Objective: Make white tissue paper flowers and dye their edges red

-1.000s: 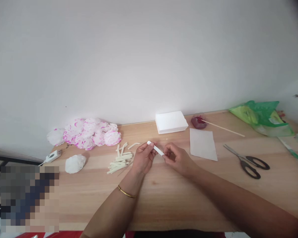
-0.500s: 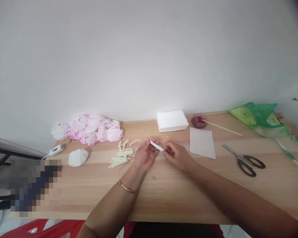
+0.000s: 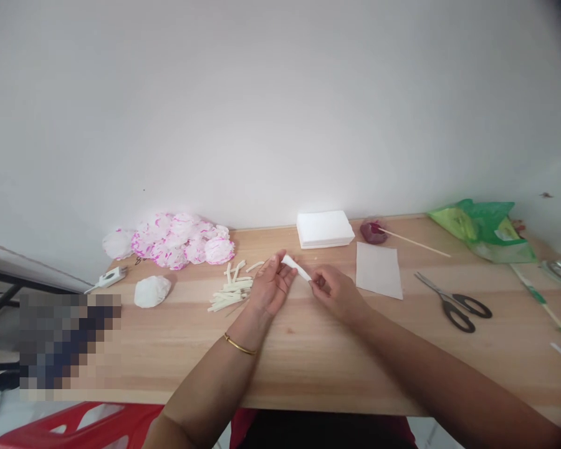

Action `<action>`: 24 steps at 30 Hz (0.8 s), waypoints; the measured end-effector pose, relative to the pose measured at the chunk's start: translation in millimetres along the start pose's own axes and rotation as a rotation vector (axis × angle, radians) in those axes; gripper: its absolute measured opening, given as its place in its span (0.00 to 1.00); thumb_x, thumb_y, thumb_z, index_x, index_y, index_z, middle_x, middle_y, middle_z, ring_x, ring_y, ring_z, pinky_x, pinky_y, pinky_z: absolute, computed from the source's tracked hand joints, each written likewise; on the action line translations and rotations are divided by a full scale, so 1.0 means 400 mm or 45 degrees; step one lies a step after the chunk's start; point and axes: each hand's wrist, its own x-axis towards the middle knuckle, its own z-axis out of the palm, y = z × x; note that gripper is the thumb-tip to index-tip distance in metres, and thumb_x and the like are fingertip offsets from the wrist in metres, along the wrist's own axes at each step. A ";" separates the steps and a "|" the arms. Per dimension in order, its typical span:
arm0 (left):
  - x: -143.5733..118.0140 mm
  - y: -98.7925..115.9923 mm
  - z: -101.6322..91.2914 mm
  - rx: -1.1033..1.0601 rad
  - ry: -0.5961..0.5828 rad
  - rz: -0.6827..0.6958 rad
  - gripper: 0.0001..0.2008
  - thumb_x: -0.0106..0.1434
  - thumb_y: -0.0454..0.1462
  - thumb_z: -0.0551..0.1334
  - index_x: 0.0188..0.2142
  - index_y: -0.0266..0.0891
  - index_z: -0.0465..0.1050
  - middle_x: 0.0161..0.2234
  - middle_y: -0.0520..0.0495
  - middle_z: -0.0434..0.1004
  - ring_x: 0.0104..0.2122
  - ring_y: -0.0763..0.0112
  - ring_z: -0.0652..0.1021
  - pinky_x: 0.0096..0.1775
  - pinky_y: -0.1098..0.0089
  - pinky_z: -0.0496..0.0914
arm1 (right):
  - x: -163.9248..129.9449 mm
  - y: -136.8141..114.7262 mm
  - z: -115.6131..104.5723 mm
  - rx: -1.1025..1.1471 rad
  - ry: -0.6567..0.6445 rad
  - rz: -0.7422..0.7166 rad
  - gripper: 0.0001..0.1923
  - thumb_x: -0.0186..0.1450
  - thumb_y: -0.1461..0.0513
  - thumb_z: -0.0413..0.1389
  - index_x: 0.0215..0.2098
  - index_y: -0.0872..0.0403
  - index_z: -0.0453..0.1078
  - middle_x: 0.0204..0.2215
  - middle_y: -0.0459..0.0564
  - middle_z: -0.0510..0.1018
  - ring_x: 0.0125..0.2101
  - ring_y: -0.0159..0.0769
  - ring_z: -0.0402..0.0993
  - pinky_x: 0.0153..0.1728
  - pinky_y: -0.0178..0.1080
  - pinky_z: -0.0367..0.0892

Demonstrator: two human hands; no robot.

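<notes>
At the near edge we see a red plastic seat [image 3: 75,424] below the light wooden tabletop [image 3: 308,362], and our two bare forearms reach forward over the wood, the left one wearing a thin gold bangle [image 3: 239,345]. Above the middle of the table our left hand [image 3: 271,290] and right hand [image 3: 336,293] meet on a narrow folded strip of white paper [image 3: 297,268]: the left fingertips close on its far end, the right thumb and forefinger pinch its near end, and the strip is held just clear of the wood, slanting between them. Just left of the left hand lies a loose heap of cream paper strips [image 3: 229,292], and further left a crumpled white paper ball [image 3: 152,291] and a small white handheld tool [image 3: 110,279]. To the right of the right hand a flat white paper sheet [image 3: 378,269] rests on the table, with black-handled scissors [image 3: 453,302] beyond it. Toward the wall we find a cluster of pink-and-white paper flowers [image 3: 172,240], a stack of white paper [image 3: 324,228], a dark red lump on a thin wooden stick [image 3: 374,231], and a crumpled green plastic bag [image 3: 484,229] in the far right corner.
</notes>
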 end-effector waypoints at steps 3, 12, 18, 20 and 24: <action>-0.012 -0.007 0.005 0.043 -0.108 0.006 0.18 0.55 0.46 0.66 0.41 0.37 0.74 0.42 0.43 0.76 0.41 0.69 0.76 0.44 0.68 0.71 | -0.003 -0.001 -0.003 0.201 0.084 0.149 0.03 0.61 0.65 0.51 0.31 0.51 0.60 0.26 0.45 0.69 0.28 0.33 0.66 0.31 0.36 0.63; -0.055 -0.050 0.018 0.355 -0.325 -0.059 0.14 0.49 0.36 0.70 0.36 0.34 0.78 0.35 0.42 0.79 0.35 0.67 0.76 0.44 0.63 0.67 | -0.012 -0.012 0.005 0.483 0.096 0.238 0.05 0.62 0.62 0.53 0.30 0.52 0.59 0.26 0.44 0.68 0.28 0.31 0.67 0.31 0.35 0.64; -0.041 -0.053 0.007 0.293 -0.167 -0.063 0.11 0.45 0.36 0.73 0.28 0.31 0.78 0.30 0.43 0.78 0.30 0.72 0.76 0.38 0.68 0.69 | -0.011 -0.013 0.007 0.334 0.078 0.158 0.04 0.61 0.63 0.52 0.30 0.52 0.60 0.25 0.44 0.69 0.27 0.31 0.67 0.29 0.34 0.63; -0.040 -0.048 0.007 0.281 -0.133 -0.067 0.12 0.45 0.36 0.73 0.29 0.31 0.78 0.29 0.45 0.77 0.29 0.74 0.75 0.36 0.70 0.69 | -0.010 -0.010 0.008 0.308 0.086 0.139 0.04 0.61 0.64 0.52 0.30 0.52 0.60 0.25 0.44 0.69 0.26 0.31 0.66 0.28 0.34 0.63; -0.037 -0.034 0.007 0.232 -0.083 -0.046 0.13 0.45 0.36 0.72 0.30 0.31 0.78 0.25 0.49 0.75 0.26 0.78 0.73 0.32 0.74 0.68 | -0.011 -0.007 0.010 0.293 0.051 0.140 0.03 0.60 0.65 0.52 0.30 0.52 0.60 0.25 0.44 0.70 0.26 0.31 0.66 0.29 0.34 0.62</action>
